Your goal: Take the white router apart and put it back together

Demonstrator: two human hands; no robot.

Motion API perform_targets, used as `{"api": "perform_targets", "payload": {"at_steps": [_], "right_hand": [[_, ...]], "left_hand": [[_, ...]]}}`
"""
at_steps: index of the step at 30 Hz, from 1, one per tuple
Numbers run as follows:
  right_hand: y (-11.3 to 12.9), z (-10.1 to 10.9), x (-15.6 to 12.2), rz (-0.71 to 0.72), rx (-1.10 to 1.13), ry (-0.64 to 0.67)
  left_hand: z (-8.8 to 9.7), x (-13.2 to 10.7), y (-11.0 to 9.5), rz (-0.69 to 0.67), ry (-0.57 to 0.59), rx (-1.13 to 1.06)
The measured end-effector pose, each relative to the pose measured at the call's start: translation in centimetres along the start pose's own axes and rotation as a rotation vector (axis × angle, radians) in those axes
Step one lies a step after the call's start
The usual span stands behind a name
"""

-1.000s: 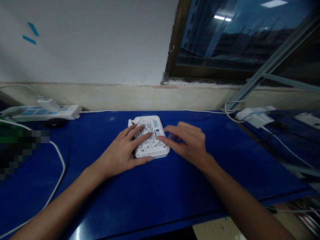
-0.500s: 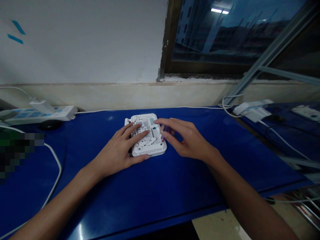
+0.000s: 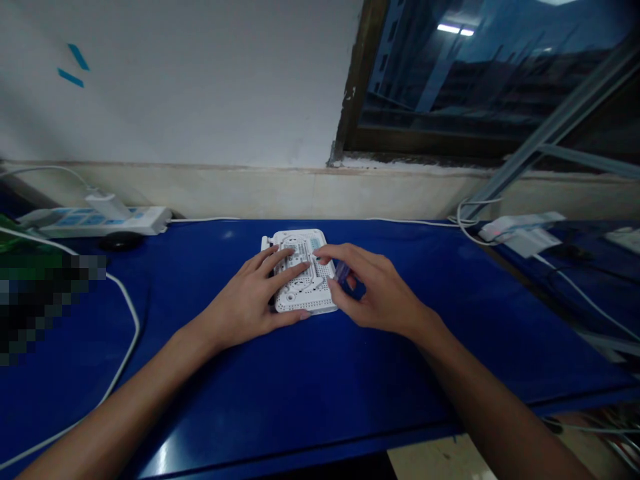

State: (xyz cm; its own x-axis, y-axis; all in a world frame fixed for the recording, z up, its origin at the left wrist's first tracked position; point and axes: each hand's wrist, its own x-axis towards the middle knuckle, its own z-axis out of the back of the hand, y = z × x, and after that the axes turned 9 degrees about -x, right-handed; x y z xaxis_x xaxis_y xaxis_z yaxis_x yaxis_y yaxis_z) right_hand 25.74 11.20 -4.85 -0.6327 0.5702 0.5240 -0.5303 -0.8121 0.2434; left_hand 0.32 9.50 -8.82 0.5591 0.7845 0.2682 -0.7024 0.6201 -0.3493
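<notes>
Count: two hands, both the wearer's; one white plastic router-style casing (image 3: 314, 298), underside up, vent holes and moulded channels showing; one small translucent bluish-purple piece (image 3: 342, 271), exact kind too small to tell.

Left hand (image 3: 245, 301): released, not gripping. Palm down, fingers spread across the casing, thumb lying along its near edge, pinning it flat. This hand covers most of the casing's left half.

Right hand (image 3: 380, 292): closed lightly on the translucent piece, which sits between thumb and fingers just beside the casing's right edge. The index fingertip (image 3: 317, 252) reaches over the casing's upper right corner.

Casing position: flat on a blue table (image 3: 320, 383), centred between both hands, directly under the left palm.

Surroundings, on the table's far left: one white power strip (image 3: 135, 219) with one white plug (image 3: 107, 205) in it, one black round object (image 3: 120, 241) touching its near side, and one white cable (image 3: 129, 313) looping forward. A pixelated patch covers the area beyond that cable.

Far right: one white power adapter (image 3: 520, 227) with white cables, and a second power strip (image 3: 625, 240) on a separate blue surface. Behind: a window (image 3: 450, 80) and a diagonal metal rail (image 3: 555, 113). On the wall: two blue tape marks (image 3: 75, 67).
</notes>
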Motion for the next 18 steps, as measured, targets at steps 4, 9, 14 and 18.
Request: {"api": "perform_targets", "payload": {"at_steps": [4, 9, 14, 18], "right_hand": [[-0.3, -0.7, -0.1, -0.036, -0.034, -0.050], [0.0, -0.6, -0.2, -0.038, -0.011, -0.034], [-0.1, -1.1, -0.2, -0.034, -0.044, -0.095], [-0.1, -1.2, -0.1, -0.030, 0.004, -0.095]], "left_hand": [[0.1, 0.0, -0.1, 0.017, 0.019, 0.006], [0.1, 0.0, -0.2, 0.020, 0.028, 0.010], [0.2, 0.0, -0.1, 0.015, 0.042, 0.011], [0.2, -0.1, -0.1, 0.018, 0.047, 0.018]]}}
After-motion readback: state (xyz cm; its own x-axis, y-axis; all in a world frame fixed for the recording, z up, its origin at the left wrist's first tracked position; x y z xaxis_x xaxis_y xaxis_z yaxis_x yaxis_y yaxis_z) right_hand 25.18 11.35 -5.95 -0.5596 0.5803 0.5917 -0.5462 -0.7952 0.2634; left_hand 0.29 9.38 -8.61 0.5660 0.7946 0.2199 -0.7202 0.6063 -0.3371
